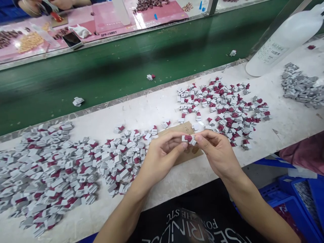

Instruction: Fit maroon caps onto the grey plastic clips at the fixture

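Observation:
A small grey and dark red plastic part [188, 138] is held between both hands above a brown cardboard piece [186, 158]. My left hand [165, 153] pinches its left end with thumb and fingers. At its right end, the thumb and fingertips of my right hand [216, 152] are closed on the same part. A large pile of grey and red parts [55, 168] spreads to the left of my left hand. Beyond my right hand lies another scattered pile of red and grey parts [225, 104].
A green belt [113, 71] with a few parts on it runs behind the white table [162, 195]. A white bottle [280, 44] and a grey pile [301, 86] stand at the right. Blue bins [291, 206] are below. Across the belt, a person's hands [58, 4] work.

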`<state>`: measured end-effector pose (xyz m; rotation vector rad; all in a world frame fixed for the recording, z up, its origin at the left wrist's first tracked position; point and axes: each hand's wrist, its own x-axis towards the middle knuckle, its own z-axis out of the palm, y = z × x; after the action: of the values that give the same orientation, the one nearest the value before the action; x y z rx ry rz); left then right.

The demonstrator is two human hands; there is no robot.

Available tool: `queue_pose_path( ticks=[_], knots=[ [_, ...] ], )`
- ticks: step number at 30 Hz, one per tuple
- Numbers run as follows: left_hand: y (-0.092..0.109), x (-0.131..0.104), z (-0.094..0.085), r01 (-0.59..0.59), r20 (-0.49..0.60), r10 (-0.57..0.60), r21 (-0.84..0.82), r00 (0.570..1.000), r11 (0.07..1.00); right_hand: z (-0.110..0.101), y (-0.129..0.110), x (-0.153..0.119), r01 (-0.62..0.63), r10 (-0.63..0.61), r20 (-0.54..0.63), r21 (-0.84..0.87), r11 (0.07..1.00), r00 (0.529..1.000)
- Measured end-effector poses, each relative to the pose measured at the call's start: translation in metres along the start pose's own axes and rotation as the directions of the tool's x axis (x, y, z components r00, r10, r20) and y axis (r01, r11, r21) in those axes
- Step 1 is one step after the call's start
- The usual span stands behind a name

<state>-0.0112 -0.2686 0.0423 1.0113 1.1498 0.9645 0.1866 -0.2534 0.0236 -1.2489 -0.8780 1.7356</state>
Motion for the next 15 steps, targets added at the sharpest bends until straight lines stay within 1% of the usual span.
queue_pose_path(
  ticks=[3, 6, 9, 11, 12, 13, 15],
  knots=[
    [0.001, -0.002, -0.001, 0.017, 0.014, -0.018, 0.077, 1.0, 0.997, -0.003, -0.003, 0.001, -0.013, 0.015, 0.02, -0.083, 0.996, 1.0],
    [0.006, -0.002, -0.005, 0.018, 0.031, -0.022, 0.119, 0.999, 0.993, -0.003, -0.007, 0.003, -0.007, 0.017, 0.071, -0.142, 0.99, 0.997],
    [0.016, 0.005, -0.016, 0.008, 0.079, -0.027, 0.225, 0.997, 0.974, 0.003, -0.013, 0.012, 0.006, 0.021, 0.133, -0.196, 0.981, 0.991],
    [0.022, 0.018, -0.03, -0.003, 0.096, -0.029, 0.324, 0.995, 0.946, 0.006, -0.016, 0.02, 0.037, -0.011, 0.122, -0.21, 0.977, 0.993],
    [0.025, 0.027, -0.04, -0.013, 0.083, -0.019, 0.377, 0.996, 0.926, 0.007, -0.018, 0.025, 0.054, -0.034, 0.098, -0.216, 0.975, 0.995],
    [0.026, 0.038, -0.053, -0.02, 0.049, -0.001, 0.431, 0.999, 0.902, 0.007, -0.019, 0.029, 0.071, -0.058, 0.063, -0.228, 0.971, 0.996],
    [0.027, 0.064, -0.084, -0.009, -0.082, 0.062, 0.534, 0.995, 0.845, 0.007, -0.021, 0.035, 0.099, -0.103, 0.004, -0.296, 0.95, 0.995]
  ],
)
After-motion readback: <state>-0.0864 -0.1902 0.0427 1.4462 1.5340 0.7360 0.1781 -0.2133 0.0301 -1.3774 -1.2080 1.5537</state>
